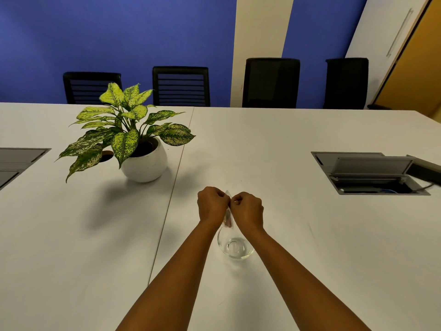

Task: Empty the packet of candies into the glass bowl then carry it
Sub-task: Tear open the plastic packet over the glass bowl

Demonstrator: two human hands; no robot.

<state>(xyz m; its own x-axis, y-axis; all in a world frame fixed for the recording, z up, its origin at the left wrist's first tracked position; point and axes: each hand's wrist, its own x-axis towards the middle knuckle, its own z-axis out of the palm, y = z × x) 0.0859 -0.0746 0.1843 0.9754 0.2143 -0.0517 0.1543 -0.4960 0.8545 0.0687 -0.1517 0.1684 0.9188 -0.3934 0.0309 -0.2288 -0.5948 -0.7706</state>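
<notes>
Both bare hands are raised together over the white conference table (274, 144). The left hand (211, 205) and the right hand (248, 209) are each closed in a pinch on the top edge of a small clear plastic packet of candies (228, 217), knuckles nearly touching. The packet hangs in the narrow gap between the wrists; only a thin strip of it shows, with dark reddish contents too small and blurred to identify, and its top edge is largely covered by the fingers. Whether the packet is torn open cannot be told. Below the packet, between the forearms, a clear round glass bowl (235, 248) stands on the table; its far rim is hidden behind the packet and the wrists, and its inside looks bare as far as the glare allows. To the left, well apart, stands a variegated green plant in a round white pot (143, 161). A grey recessed cable box with its lid raised (370, 173) sits to the right; a second one is cut off at the left edge. Four black office chairs (181, 86) line the far side.
</notes>
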